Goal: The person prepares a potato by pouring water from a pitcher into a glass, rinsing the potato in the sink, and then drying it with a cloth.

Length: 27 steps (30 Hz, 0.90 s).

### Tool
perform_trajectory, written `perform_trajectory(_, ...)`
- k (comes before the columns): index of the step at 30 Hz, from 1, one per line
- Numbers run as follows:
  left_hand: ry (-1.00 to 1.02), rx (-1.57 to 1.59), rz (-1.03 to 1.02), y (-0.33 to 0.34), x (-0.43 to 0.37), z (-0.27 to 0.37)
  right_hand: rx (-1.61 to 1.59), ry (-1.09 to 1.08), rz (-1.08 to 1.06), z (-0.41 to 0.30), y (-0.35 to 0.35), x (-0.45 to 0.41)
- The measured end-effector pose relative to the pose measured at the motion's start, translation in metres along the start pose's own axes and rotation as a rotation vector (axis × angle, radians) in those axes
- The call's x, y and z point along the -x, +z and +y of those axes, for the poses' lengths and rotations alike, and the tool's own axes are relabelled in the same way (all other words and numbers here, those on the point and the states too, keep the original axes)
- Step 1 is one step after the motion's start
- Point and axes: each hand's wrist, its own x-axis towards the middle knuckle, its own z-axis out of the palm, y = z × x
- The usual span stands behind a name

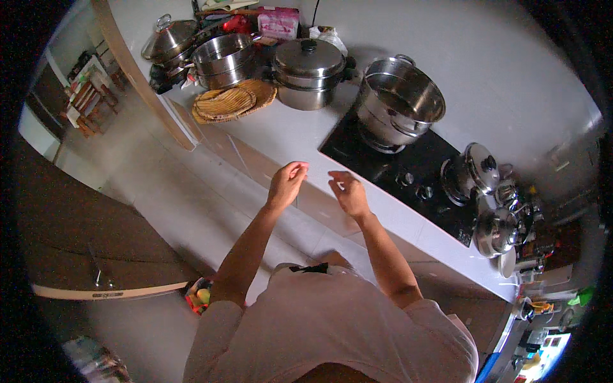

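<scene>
My left hand (287, 185) hovers in front of the edge of the pale countertop (287, 139), fingers curled loosely with a small gap at the thumb. It holds nothing. To its right, my right hand (350, 192) is raised near the same edge, thumb and fingers apart and nothing between them. Beyond both hands, a black glass gas cooktop (378, 165) is set into the counter. On its far burner stands a tall, lidless steel pot (400, 103) with side handles. A lidded steel pot (309, 72) with black handles is on the counter to the left of the cooktop.
Woven bamboo trays (227, 103) lie near the counter's left end, before a steel steamer pot (222, 60). A domed-lid pan (172, 40) sits behind. Steel lidded cookware (498, 230) crowds the right side. A dark cabinet (96, 225) stands left; fruit (203, 296) is below.
</scene>
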Motion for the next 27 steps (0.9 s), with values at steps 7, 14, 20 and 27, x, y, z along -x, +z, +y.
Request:
perform_trajectory(7, 0.008, -0.065, 0.116, -0.063, -0.047, -0.004, 0.063, 0.038, -0.074, 0.054, 0.046, -0.076)
perform_trajectory(14, 0.103, -0.126, 0.144, -0.107, -0.149, 0.016, -0.464, 0.145, 0.184, 0.068, 0.068, -0.199)
perform_trajectory(20, 0.124, -0.234, 0.323, -0.140, -0.248, -0.016, -0.676, 0.255, 0.420, 0.056, 0.053, -0.267)
perform_trajectory(27, 0.159, -0.428, 0.269, -0.224, -0.324, -0.050, -0.754, 0.351, 0.563, 0.087, 0.040, -0.299)
